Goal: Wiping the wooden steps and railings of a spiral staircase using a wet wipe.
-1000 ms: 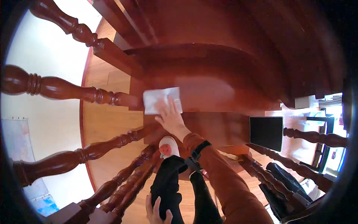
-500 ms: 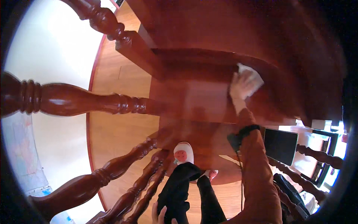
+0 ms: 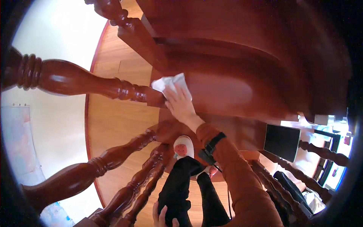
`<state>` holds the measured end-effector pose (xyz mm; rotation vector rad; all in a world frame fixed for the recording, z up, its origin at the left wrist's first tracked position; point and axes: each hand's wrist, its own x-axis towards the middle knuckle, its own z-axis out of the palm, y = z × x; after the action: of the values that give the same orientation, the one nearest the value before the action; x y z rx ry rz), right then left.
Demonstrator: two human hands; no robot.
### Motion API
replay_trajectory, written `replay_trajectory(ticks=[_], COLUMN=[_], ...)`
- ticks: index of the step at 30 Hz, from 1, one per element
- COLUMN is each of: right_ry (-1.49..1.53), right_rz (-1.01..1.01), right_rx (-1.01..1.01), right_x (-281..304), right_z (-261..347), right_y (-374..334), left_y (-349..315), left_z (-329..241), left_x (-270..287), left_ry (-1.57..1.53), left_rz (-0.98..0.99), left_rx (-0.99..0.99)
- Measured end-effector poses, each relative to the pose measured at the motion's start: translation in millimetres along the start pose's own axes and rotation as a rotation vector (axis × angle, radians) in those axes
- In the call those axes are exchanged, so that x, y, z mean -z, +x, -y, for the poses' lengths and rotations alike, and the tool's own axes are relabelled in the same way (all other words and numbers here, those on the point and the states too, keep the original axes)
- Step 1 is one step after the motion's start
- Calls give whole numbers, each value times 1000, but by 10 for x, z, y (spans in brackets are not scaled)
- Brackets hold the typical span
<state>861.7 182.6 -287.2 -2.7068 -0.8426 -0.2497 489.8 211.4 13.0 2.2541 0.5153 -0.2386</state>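
Cloth under outstretched right fingers.

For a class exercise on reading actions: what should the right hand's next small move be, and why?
Probably slide the white cloth rightward along the step: the right hand lies flat on it at the step's left end, by a baluster, and more surface extends rightward.

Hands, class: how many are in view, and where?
2: the right hand on the white cloth against the wooden step; the left hand, cut off by the lower edge, on the black trousers.
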Motion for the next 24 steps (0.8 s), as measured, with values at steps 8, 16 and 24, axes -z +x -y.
replay_trajectory(ticks=[8,16,24], right_ry=[-273,-373,-184], right_rz=[29,-132,240], right_rx=[-226,-1209,-480], right_x=[773,1146,712], right_z=[-1268,-2594,-860], right_y=[-1170,-2205,-726], left_y=[-313,-495,-668], left_z=[129,224,218], left_x=[-82,-150,-244], left_ry=[-23,3,55], left_rz=[-22,-25,-31], left_rx=[-20,-33,-59])
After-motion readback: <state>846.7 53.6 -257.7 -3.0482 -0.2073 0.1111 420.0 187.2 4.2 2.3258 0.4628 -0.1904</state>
